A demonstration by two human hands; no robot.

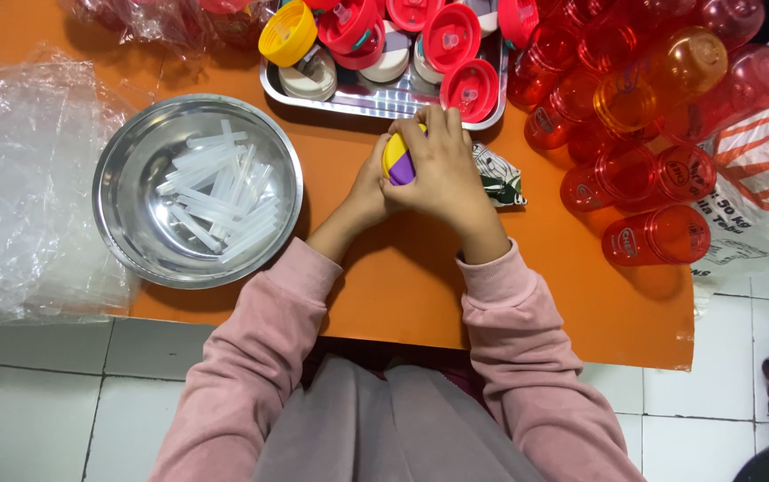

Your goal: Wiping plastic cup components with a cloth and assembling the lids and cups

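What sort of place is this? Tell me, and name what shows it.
Probably a small workshop assembling drinking bottles: a metal tray of loose lids, a heap of red bottles, and a steel bowl of clear straws, while both hands work a yellow-and-purple lid.

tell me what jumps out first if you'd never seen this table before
The eye lands first on the two hands, the right hand and the left hand, clasped together around a yellow and purple lid at the middle of the orange table. To the right lies a heap of red translucent bottles, and to the left a steel bowl holds clear plastic straws. A metal tray of lids sits behind the hands.
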